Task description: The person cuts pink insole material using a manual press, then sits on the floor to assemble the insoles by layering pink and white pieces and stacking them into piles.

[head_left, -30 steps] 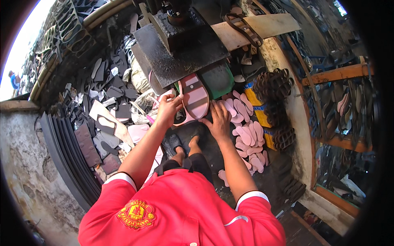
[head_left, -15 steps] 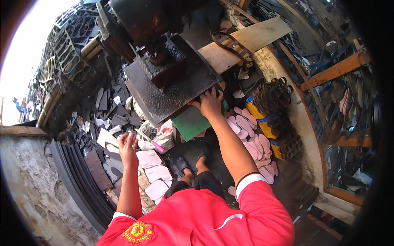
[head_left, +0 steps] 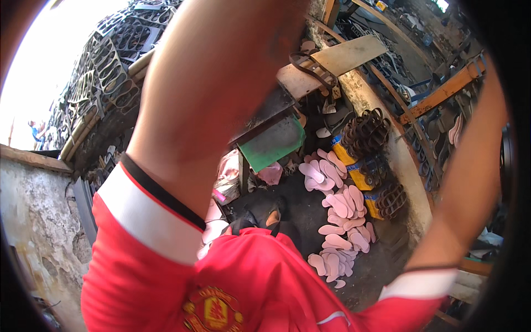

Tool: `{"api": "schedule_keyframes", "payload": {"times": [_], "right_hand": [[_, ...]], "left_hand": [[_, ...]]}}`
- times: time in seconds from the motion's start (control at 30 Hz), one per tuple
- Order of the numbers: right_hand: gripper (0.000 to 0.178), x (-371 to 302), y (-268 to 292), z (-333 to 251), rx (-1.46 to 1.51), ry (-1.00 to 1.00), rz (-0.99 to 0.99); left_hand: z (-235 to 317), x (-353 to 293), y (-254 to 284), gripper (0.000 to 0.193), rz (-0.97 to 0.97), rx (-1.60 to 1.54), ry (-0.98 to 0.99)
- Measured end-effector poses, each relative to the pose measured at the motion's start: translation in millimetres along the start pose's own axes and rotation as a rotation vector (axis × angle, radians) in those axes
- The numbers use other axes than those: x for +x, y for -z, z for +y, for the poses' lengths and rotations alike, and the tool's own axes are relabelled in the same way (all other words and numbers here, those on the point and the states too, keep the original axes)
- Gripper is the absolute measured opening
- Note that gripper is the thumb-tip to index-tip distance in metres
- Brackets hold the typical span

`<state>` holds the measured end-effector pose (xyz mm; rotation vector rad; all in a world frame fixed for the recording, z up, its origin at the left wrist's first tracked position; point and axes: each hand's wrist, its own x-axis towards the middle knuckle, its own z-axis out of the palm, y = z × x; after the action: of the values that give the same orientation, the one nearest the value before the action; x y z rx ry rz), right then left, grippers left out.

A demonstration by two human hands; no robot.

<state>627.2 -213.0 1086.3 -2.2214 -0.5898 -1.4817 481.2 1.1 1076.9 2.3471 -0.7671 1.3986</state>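
Observation:
Both my arms are raised, and both hands are beyond the picture, so what they hold cannot be seen. My left arm (head_left: 193, 94) rises large and blurred across the upper middle, hiding most of the dark press. Along the right rim my right arm (head_left: 470, 177) reaches upward. Part of the press's black table (head_left: 272, 110) shows beyond the left arm. Below its front edge slopes a green board (head_left: 276, 145). On the dark floor to the right lie many loose pink insoles (head_left: 344, 203).
A wooden plank (head_left: 357, 55) with a brown sandal strap (head_left: 313, 69) extends behind the press. Brown strap bundles (head_left: 365, 130) sit by yellow-and-blue boxes (head_left: 358, 175) along a low wall (head_left: 412, 191). Punched-out black sheets (head_left: 110, 66) are piled at upper left. A wooden rack (head_left: 442, 91) stands right.
Both arms have swung up. My right hand has left the press's edge beside the green board, and my left hand has risen out of the picture.

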Motion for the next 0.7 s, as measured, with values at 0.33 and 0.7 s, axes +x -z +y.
{"api": "schedule_keyframes", "payload": {"times": [0.33,0.7], "right_hand": [[0.084,-460,-71,47,-0.143,-0.344,-0.260],[0.070,-266,124,-2,-0.283,-0.093,-0.366]], "left_hand": [[59,-234,-242,0.046,-0.488,0.177,-0.264],[96,-465,-100,0.087,-0.652,0.002,1.163]]}}
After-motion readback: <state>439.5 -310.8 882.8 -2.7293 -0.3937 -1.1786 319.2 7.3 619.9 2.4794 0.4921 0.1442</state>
